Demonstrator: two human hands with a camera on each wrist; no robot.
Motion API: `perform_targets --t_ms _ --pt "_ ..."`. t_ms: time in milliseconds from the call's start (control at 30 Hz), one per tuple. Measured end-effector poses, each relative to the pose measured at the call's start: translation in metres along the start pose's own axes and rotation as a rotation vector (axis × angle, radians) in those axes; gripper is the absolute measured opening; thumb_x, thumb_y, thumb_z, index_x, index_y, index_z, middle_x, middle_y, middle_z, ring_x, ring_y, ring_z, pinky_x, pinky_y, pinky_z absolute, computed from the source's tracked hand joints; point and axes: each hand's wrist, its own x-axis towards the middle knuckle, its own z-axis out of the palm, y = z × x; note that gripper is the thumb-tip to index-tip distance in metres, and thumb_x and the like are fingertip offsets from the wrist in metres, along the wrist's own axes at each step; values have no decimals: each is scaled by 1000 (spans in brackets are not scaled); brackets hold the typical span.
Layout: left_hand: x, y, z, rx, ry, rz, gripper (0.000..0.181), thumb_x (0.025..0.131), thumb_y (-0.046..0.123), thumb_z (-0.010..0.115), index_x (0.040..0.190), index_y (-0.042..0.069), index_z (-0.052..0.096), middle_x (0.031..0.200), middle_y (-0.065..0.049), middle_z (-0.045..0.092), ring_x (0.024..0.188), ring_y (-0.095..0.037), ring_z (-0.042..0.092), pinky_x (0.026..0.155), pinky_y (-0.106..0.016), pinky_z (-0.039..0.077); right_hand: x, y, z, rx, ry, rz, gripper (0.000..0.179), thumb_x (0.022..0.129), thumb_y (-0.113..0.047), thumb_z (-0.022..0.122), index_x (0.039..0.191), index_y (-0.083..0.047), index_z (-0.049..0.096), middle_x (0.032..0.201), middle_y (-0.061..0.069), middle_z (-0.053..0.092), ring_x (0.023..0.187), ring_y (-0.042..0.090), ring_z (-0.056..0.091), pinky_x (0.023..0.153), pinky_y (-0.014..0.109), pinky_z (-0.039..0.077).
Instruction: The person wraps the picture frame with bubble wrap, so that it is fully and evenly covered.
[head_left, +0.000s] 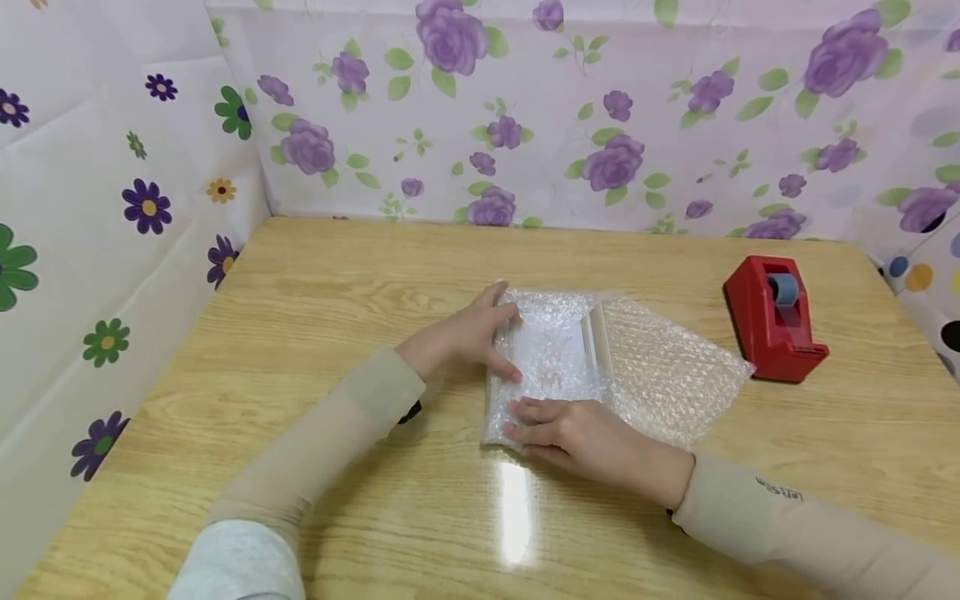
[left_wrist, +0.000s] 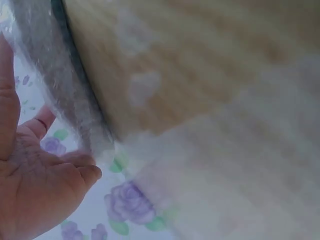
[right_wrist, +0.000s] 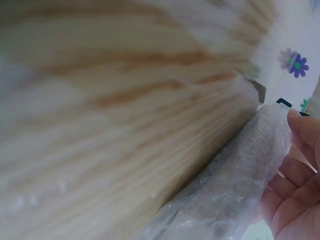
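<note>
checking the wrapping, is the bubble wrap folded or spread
Partly folded: bubble wrap covers most of the flat item; its right flap lies spread.

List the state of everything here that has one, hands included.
Bubble wrap: folded over the flat item from the left, its right flap spread open.
Flat item: lying flat, mostly covered by the wrap.
Tape dispenser: upright on the table.
Tape roll: seated in the dispenser.
Left hand: fingers spread on the wrap's left side.
Right hand: touching the wrap's near side.
</note>
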Motion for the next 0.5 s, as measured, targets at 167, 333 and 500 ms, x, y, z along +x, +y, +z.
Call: perform_targets --t_ms 167,333,500 --pt "5 3 -7 76 -45 27 79 62 47 86 120 7 50 157 -23 9 146 -36 2 119 -50 5 0 1 0 -43 -14 -15 38 80 -16 74 117 -8 68 121 14 64 109 25 64 79 31 58" --pt "8 1 -11 39 -99 43 83 65 43 85 126 6 43 157 -22 5 147 -32 -4 119 -50 -3 0 -1 -1 -104 -38 -31 41 78 -9 74 118 -9 68 123 13 63 110 25 63 79 31 58" --pt "8 -1 -11 5 -114 51 85 67 43 84 130 8 38 158 -23 1 146 -32 -8 118 -52 -7 2 0 -2 -87 -55 -19 41 78 -2 72 118 -10 68 124 13 62 113 24 62 81 33 57"
